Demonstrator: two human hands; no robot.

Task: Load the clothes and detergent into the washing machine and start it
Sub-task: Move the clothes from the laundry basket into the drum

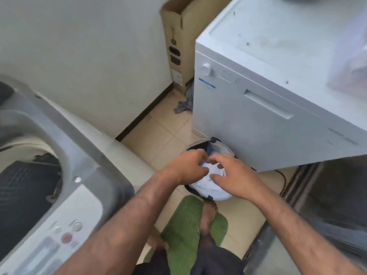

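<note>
On the tiled floor [158, 139] between two machines sits a round laundry basket [221, 197], pushed up against the foot of a white front-panelled appliance [268, 126] that fills the right side of the view. To the left stands the top-loading washing machine [85, 171], its opening uncovered, with dark clothes [25, 191] already lying in the drum and its control panel [59, 241] along the near edge. A tall cardboard box [178, 36] stands in the far corner, wedged between the pale wall [89, 56] and the appliance, and a crumpled grey cloth [185, 104] lies on the tiles at its base. A black cable [283, 177] loops across the floor to the right of the basket. A green mat [182, 225] lies just in front of the basket, with a bare foot [207, 217] on it. The picture is blurred throughout. Both forearms reach forward and down over the basket, the hands close together above a white garment [210, 181] heaped on top of darker laundry [200, 146]. The left hand [184, 165] has its fingers curled down into the white garment, gripping it. The right hand [236, 175] lies over the same garment with fingers apart and bent, the thumb out to the side; whether it grips the fabric I cannot tell
</note>
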